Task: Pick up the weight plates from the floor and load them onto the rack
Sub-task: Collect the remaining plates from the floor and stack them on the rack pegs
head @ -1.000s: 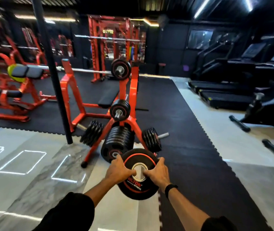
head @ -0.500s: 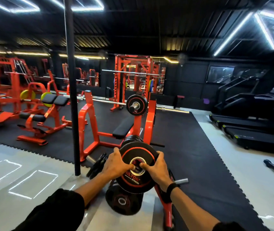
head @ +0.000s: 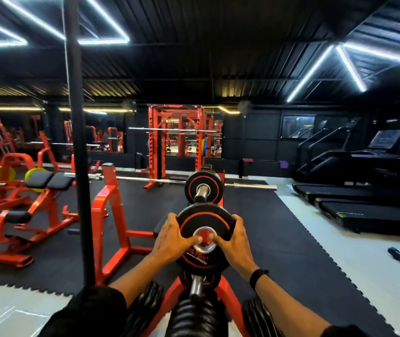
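Note:
I hold a black weight plate (head: 206, 221) with a red ring and a metal hub upright in front of me. My left hand (head: 173, 237) grips its left rim with the thumb at the hub. My right hand (head: 234, 242) grips its right rim, thumb also at the hub. The plate is in front of the orange plate rack (head: 169, 295), between two of its pegs. Above it another plate (head: 204, 187) sits on the top peg (head: 201, 192). A lower peg (head: 196, 285) pokes out under the held plate, with stacked plates (head: 194, 317) beneath.
A black pole (head: 77, 142) stands just left of the rack. An orange bench frame (head: 111, 215) sits behind it on black rubber matting. More orange machines (head: 12, 210) fill the left side. Treadmills (head: 364, 190) line the right. A power rack (head: 177, 142) stands at the back.
I have stepped close to the rack and raised the plate from waist level up to the middle of the rack. Both hands keep their grip on it.

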